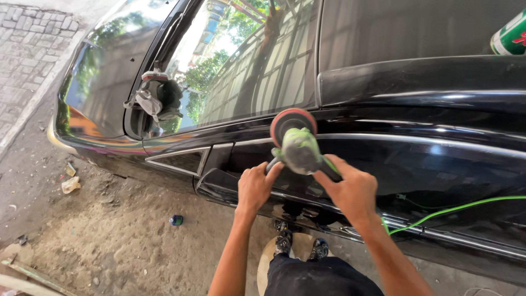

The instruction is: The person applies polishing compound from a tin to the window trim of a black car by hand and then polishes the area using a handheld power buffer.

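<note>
While our left hand [255,185] and right hand [350,189] grip closed on the polisher [298,149] against the black door [416,159], its green cord [455,209] may drag across paint, and tilting the pad [292,118] could burn it.

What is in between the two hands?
In the head view, the green polishing machine sits between the left hand and the right hand. Each hand grips it from its own side, and its red pad presses on the black car door.
</note>
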